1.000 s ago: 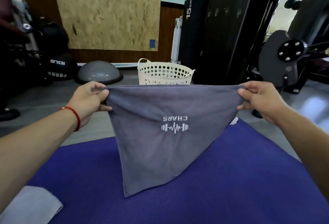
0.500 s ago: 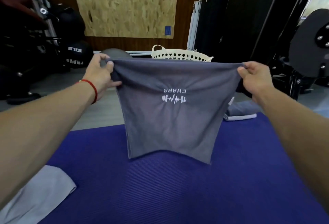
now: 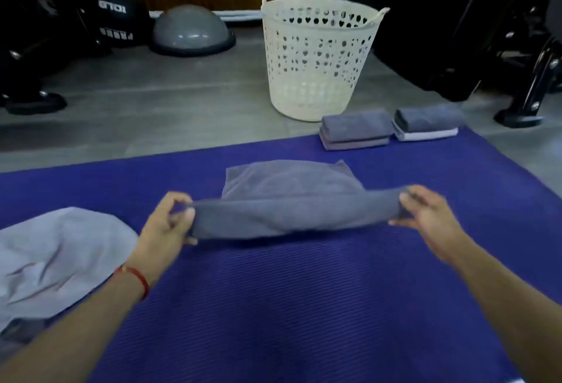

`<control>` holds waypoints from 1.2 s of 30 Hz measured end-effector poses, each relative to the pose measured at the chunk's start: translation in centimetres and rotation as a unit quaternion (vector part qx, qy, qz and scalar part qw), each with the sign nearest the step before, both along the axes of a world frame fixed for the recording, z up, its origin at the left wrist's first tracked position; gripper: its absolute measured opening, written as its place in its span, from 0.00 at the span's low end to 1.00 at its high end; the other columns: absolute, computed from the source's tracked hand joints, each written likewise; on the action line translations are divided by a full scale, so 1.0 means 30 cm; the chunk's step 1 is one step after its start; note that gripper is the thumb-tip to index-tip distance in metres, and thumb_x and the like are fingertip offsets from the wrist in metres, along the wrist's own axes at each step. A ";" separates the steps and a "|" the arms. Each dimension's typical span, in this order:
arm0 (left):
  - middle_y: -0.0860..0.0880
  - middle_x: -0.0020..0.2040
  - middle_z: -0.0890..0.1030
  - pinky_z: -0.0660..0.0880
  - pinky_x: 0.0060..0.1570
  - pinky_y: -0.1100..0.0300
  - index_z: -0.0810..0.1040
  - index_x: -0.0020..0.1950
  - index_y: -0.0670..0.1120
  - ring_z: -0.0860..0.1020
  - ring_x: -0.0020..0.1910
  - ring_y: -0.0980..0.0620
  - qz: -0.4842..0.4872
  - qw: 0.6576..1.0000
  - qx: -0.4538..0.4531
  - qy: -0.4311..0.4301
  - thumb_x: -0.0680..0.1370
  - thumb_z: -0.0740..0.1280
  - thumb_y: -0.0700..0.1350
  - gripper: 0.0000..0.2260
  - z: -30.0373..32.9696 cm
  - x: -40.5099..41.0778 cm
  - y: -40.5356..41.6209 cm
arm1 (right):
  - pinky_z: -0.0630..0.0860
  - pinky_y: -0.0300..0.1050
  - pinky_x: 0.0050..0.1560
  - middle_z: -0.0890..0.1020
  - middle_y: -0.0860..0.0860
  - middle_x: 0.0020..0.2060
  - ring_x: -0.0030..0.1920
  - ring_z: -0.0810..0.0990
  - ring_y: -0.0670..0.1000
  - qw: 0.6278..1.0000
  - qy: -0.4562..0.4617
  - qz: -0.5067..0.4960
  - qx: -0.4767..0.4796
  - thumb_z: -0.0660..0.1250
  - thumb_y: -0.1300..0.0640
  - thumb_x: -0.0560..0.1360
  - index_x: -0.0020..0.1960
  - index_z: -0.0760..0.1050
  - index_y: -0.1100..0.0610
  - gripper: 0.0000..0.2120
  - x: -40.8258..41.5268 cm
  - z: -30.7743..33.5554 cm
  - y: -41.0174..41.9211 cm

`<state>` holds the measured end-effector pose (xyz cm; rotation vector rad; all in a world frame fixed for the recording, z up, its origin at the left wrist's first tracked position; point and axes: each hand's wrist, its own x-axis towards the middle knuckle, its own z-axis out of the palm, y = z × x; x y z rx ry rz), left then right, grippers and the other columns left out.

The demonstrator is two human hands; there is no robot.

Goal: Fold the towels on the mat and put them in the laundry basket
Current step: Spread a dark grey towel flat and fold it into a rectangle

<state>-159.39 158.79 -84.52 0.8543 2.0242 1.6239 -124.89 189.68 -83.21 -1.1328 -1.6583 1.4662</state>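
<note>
A dark grey towel [image 3: 289,200] lies partly on the blue mat [image 3: 304,306], its far part flat and its near edge lifted. My left hand [image 3: 165,227] pinches the left end of that edge and my right hand [image 3: 425,218] pinches the right end. A light grey towel [image 3: 54,255] lies crumpled on the mat at the left. Two stacks of folded towels [image 3: 355,133] [image 3: 425,124] sit at the mat's far right edge. The cream laundry basket [image 3: 316,57] stands on the floor just beyond them.
A grey half-ball trainer [image 3: 191,31] and black medicine balls [image 3: 115,17] sit on the floor at the back left. Black gym machine frames [image 3: 486,32] stand at the right, close to the basket. Grey floor lies between the mat and the wall.
The towel was held up hanging in the air; now it has come down onto the mat with only its near edge held up. My view has tilted down.
</note>
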 end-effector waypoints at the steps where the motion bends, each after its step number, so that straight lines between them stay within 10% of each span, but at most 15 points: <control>1: 0.44 0.43 0.77 0.81 0.33 0.59 0.73 0.50 0.55 0.79 0.38 0.55 -0.006 0.999 -0.047 -0.016 0.84 0.61 0.35 0.13 -0.102 0.030 -0.058 | 0.84 0.44 0.40 0.83 0.54 0.46 0.49 0.81 0.55 0.998 -0.058 0.034 -0.010 0.64 0.64 0.82 0.52 0.77 0.64 0.04 0.050 -0.095 -0.036; 5: 0.48 0.43 0.81 0.81 0.48 0.48 0.75 0.48 0.58 0.79 0.44 0.48 -0.082 0.975 -0.205 -0.010 0.84 0.63 0.46 0.08 -0.349 0.121 -0.259 | 0.75 0.36 0.48 0.84 0.39 0.39 0.43 0.82 0.41 0.932 -0.294 0.199 0.074 0.68 0.64 0.80 0.43 0.81 0.45 0.15 0.253 -0.312 -0.129; 8: 0.59 0.48 0.83 0.74 0.43 0.66 0.73 0.50 0.59 0.78 0.38 0.61 -0.161 0.950 -0.256 0.077 0.84 0.61 0.51 0.04 -0.377 0.163 -0.344 | 0.75 0.35 0.50 0.83 0.39 0.46 0.47 0.82 0.43 0.879 -0.359 0.285 0.130 0.72 0.64 0.78 0.45 0.80 0.39 0.17 0.339 -0.345 -0.171; 13: 0.75 0.71 0.68 0.68 0.63 0.70 0.75 0.58 0.58 0.68 0.69 0.71 -0.302 0.871 -0.306 0.240 0.84 0.49 0.63 0.17 -0.402 0.216 -0.514 | 0.72 0.31 0.49 0.78 0.36 0.50 0.50 0.79 0.40 0.803 -0.406 0.392 0.191 0.73 0.60 0.75 0.44 0.74 0.33 0.20 0.449 -0.355 -0.246; 17: 0.58 0.68 0.76 0.67 0.62 0.63 0.77 0.54 0.56 0.76 0.67 0.57 -0.381 0.786 -0.273 0.402 0.74 0.63 0.42 0.12 -0.398 0.332 -0.609 | 0.78 0.39 0.52 0.77 0.37 0.51 0.52 0.79 0.40 0.781 -0.385 0.446 0.208 0.71 0.51 0.75 0.49 0.76 0.41 0.07 0.559 -0.365 -0.311; 21: 0.60 0.62 0.75 0.63 0.60 0.62 0.72 0.47 0.60 0.74 0.63 0.58 -0.441 0.750 -0.323 0.373 0.57 0.71 0.41 0.24 -0.373 0.352 -0.581 | 0.75 0.30 0.54 0.77 0.37 0.55 0.56 0.78 0.38 0.755 -0.399 0.478 0.203 0.72 0.47 0.70 0.51 0.78 0.39 0.10 0.531 -0.337 -0.301; 27: 0.52 0.51 0.77 0.77 0.54 0.48 0.78 0.51 0.50 0.77 0.48 0.52 -0.215 0.901 -0.265 0.266 0.71 0.66 0.32 0.15 -0.360 0.035 -0.096 | 0.77 0.47 0.54 0.82 0.49 0.48 0.44 0.80 0.49 0.855 -0.395 0.266 0.207 0.71 0.65 0.75 0.49 0.79 0.42 0.17 0.179 -0.319 -0.013; 32: 0.44 0.66 0.78 0.74 0.65 0.51 0.74 0.71 0.43 0.78 0.62 0.43 0.015 0.938 -0.337 0.082 0.82 0.65 0.43 0.17 -0.381 -0.228 0.317 | 0.71 0.51 0.65 0.76 0.56 0.69 0.63 0.78 0.59 0.900 -0.404 0.123 0.106 0.67 0.55 0.81 0.74 0.69 0.56 0.23 -0.134 -0.398 0.219; 36: 0.48 0.64 0.79 0.82 0.52 0.43 0.74 0.72 0.48 0.78 0.60 0.45 0.051 0.943 -0.328 -0.004 0.84 0.62 0.47 0.16 -0.404 -0.294 0.443 | 0.65 0.59 0.75 0.68 0.59 0.77 0.74 0.68 0.65 0.906 -0.403 0.078 0.103 0.60 0.48 0.84 0.81 0.59 0.52 0.27 -0.273 -0.447 0.298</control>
